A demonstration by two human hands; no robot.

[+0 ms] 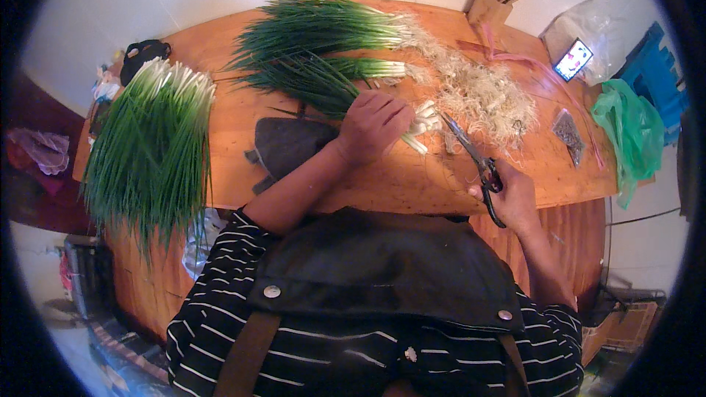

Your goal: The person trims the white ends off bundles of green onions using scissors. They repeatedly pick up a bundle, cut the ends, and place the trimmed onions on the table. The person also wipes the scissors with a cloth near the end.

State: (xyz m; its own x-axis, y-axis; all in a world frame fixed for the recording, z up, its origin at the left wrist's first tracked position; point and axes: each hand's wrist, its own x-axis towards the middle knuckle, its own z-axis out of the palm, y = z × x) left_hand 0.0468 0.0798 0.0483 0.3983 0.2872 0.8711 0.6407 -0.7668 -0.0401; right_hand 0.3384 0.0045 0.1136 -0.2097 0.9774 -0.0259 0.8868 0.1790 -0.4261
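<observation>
My left hand (375, 124) is closed around a bunch of green onions, whose white ends (424, 121) stick out to the right and whose green leaves (314, 85) trail to the left. In my right hand (512, 194) is a pair of scissors (469, 149) with dark handles. Their tips point up and left, close beside the white ends. A heap of cut, stringy roots (480, 94) lies just beyond the blades. Behind my left hand, more green onions (325, 25) lie on the wooden table (231, 176), some with roots on.
A large pile of green onions (154, 143) hangs over the left table edge. A dark grey cloth item (292, 143) lies under my left forearm. Toward the right are a small packet (568, 135), a lit phone (573, 59), a green plastic bag (629, 132) and a holder of sticks (491, 8).
</observation>
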